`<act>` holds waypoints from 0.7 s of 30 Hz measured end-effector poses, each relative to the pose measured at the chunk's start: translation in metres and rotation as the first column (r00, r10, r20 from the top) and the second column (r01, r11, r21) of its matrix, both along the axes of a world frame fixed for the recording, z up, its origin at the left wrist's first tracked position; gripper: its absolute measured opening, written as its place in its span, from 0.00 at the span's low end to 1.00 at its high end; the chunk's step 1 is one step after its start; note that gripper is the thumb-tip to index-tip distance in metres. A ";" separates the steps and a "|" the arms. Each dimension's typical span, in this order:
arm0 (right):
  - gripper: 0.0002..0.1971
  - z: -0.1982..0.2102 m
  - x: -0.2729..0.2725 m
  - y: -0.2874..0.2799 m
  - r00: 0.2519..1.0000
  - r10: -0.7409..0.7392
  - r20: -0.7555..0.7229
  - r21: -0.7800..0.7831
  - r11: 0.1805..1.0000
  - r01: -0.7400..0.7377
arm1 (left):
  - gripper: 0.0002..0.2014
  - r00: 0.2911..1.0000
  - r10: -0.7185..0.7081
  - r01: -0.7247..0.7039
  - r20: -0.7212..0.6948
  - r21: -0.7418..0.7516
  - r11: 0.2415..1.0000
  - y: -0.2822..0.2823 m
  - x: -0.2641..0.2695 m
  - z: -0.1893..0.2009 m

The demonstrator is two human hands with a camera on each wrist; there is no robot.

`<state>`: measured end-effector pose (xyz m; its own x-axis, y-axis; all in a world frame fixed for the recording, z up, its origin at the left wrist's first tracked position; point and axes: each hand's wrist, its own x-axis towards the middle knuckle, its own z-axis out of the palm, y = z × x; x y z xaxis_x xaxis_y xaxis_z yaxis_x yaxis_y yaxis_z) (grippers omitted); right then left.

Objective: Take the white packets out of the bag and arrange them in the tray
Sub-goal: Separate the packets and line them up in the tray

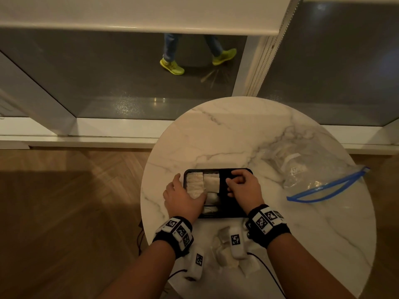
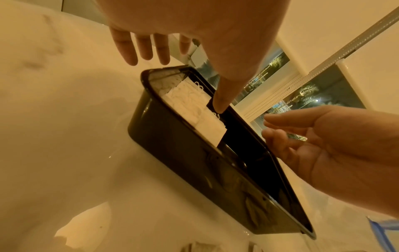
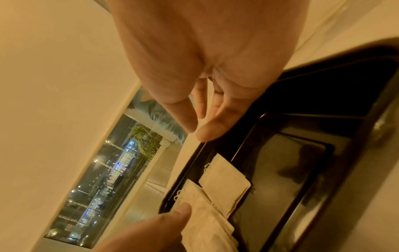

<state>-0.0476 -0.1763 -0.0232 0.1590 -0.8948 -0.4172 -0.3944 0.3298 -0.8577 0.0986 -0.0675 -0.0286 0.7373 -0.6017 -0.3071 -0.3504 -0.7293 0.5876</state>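
A black tray (image 1: 224,207) sits mid-table with white packets (image 1: 195,184) laid flat in its left part; a second one (image 1: 212,182) lies beside the first. My left hand (image 1: 185,190) rests on the tray's left edge. Its thumb (image 2: 218,102) presses down on a packet (image 2: 190,100), and its fingers (image 2: 142,49) stretch straight outside the rim. My right hand (image 1: 235,184) hovers over the tray's bare right half, its fingers (image 3: 190,122) loosely curled and holding nothing. The clear zip bag (image 1: 319,178) with a blue seal lies at the right.
More white packets (image 1: 224,255) lie loose on the round marble table (image 1: 237,137) between my wrists, near the front edge. Cables hang off the front of the table. Beyond the table is a window wall, where a person's legs in yellow shoes (image 1: 172,65) show.
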 end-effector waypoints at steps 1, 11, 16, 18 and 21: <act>0.12 0.004 -0.005 0.003 0.999 -0.019 0.034 -0.006 1.000 0.019 | 0.50 1.000 0.001 -0.001 -0.006 -0.018 1.000 0.003 -0.001 0.001; 0.06 0.026 -0.073 0.030 0.981 -0.053 0.188 0.004 0.999 0.053 | 0.36 0.997 0.027 -0.021 0.077 -0.078 0.997 0.039 -0.035 0.022; 0.01 0.019 -0.114 0.032 1.000 0.018 0.014 -0.060 0.998 -0.017 | 0.08 0.993 -0.115 0.105 -0.028 -0.233 0.967 0.059 -0.064 0.025; 0.02 0.006 -0.130 0.034 0.979 0.144 -0.147 0.026 0.990 -0.141 | 0.02 0.967 -0.245 0.235 -0.065 -0.134 0.963 0.069 -0.076 0.018; 0.07 -0.016 -0.146 0.040 0.805 0.428 -0.410 0.219 0.903 -0.369 | 0.10 0.916 -0.399 0.401 -0.036 0.058 0.914 0.082 -0.088 0.005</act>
<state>-0.1933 -0.1367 -0.0388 0.2644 -0.7299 -0.6304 -0.8375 0.1503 -0.5253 0.0102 0.0143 -0.0240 0.4313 -0.8236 -0.3683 -0.6076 -0.5670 0.5562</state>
